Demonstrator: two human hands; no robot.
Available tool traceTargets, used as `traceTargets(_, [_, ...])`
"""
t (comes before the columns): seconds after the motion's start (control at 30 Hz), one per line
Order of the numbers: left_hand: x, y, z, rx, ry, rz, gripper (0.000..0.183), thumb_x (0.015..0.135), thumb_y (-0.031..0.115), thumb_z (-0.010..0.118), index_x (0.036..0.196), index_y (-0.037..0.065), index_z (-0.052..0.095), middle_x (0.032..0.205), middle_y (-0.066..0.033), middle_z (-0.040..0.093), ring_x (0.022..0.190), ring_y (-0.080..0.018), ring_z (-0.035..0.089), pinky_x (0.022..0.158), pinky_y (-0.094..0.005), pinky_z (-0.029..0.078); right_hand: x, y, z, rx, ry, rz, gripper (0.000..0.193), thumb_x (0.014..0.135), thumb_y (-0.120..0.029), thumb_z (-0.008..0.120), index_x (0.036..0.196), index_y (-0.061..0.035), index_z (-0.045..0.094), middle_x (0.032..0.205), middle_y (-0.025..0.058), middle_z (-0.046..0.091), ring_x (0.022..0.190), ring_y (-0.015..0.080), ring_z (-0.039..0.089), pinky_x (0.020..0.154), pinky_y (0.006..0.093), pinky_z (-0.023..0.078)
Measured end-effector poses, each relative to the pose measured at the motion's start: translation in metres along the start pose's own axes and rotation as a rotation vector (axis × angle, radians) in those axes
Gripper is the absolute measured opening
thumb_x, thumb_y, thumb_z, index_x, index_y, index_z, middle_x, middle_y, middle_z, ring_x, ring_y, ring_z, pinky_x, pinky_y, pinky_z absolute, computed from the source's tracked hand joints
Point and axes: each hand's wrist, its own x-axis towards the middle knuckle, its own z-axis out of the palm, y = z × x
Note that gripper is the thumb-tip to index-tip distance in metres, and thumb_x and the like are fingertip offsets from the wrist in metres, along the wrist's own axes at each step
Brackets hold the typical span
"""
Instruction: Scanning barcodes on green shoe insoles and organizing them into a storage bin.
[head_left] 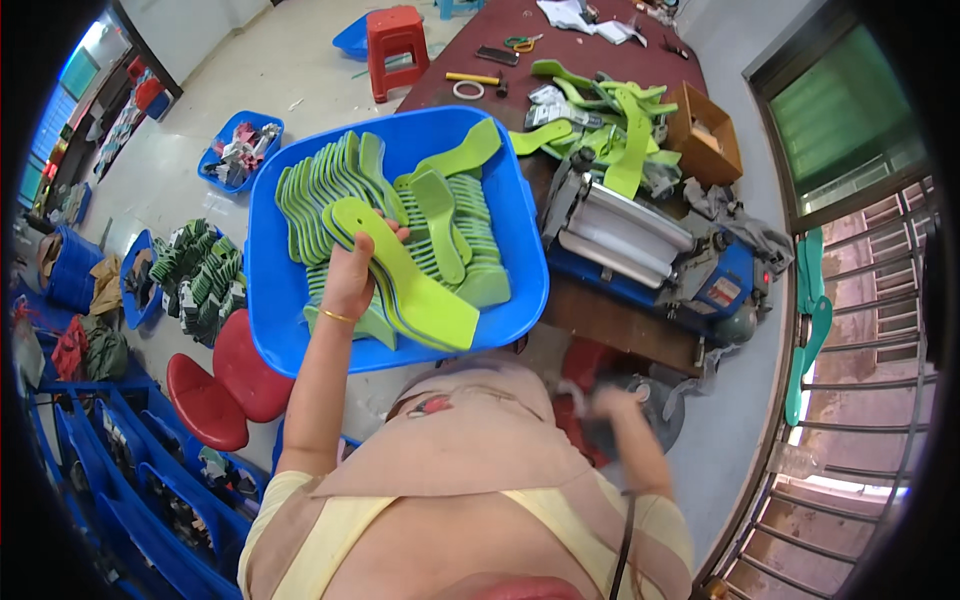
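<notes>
My left hand [352, 278] is closed around a few stacked lime-green, curved, insole-shaped pieces [425, 295], held above a blue plastic bin [534, 275]. Inside the bin, similar green pieces [315, 195] stand packed in neat rows, and a few lie loose on top. Low on the right, beside my body, my right hand [612, 402] is smeared by motion, so its fingers cannot be made out. Dark and red shapes lie behind it, near a grey round object [660, 405].
A roller machine [625, 240] sits right of the bin, with a heap of green pieces [625, 130] behind it. A brown box [705, 135], a hammer [475, 78] and tape roll [468, 90] lie on the dark red table [440, 60]. Red stool [397, 50] and chair [255, 365] stand nearby.
</notes>
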Motion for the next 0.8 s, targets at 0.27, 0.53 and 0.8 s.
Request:
traceTargets(0.27, [0.008, -0.047, 0.059, 0.216, -0.215, -0.139, 0.069, 0.073, 0.053, 0.067, 0.115, 0.003, 0.046, 0.106, -0.0074, 0.056, 0.104, -0.0237, 0.058, 0.085, -0.0379, 0.049, 0.07, -0.187, -0.017, 0.238, 0.255, -0.207, 0.064, 0.078, -0.027, 0.068, 0.132, -0.0046, 0.042, 0.128, 0.0174, 0.048, 0.12, 0.0308, 0.045, 0.101, 0.0375, 0.035])
traceTargets(0.53, [-0.003, -0.044, 0.066, 0.231, -0.271, -0.286, 0.048, 0.077, 0.018, 0.074, 0.115, 0.004, 0.047, 0.109, -0.0066, 0.056, 0.109, -0.0217, 0.055, 0.087, -0.0349, 0.048, 0.077, -0.212, -0.023, 0.338, -0.109, -0.162, 0.066, 0.078, -0.035, 0.07, 0.135, -0.0099, 0.045, 0.126, 0.0161, 0.049, 0.116, 0.0276, 0.049, 0.098, 0.034, 0.037])
traceTargets(0.8, [-0.005, -0.016, 0.064, 0.09, -0.343, -0.405, 0.07, 0.071, -0.004, 0.071, 0.131, 0.004, 0.035, 0.122, -0.0083, 0.05, 0.115, -0.0242, 0.052, 0.091, -0.0353, 0.047, 0.072, -0.209, -0.039, 0.84, -0.296, 0.111, 0.06, 0.079, -0.024, 0.07, 0.133, -0.0104, 0.048, 0.123, 0.0076, 0.052, 0.109, 0.0152, 0.051, 0.089, 0.0278, 0.043])
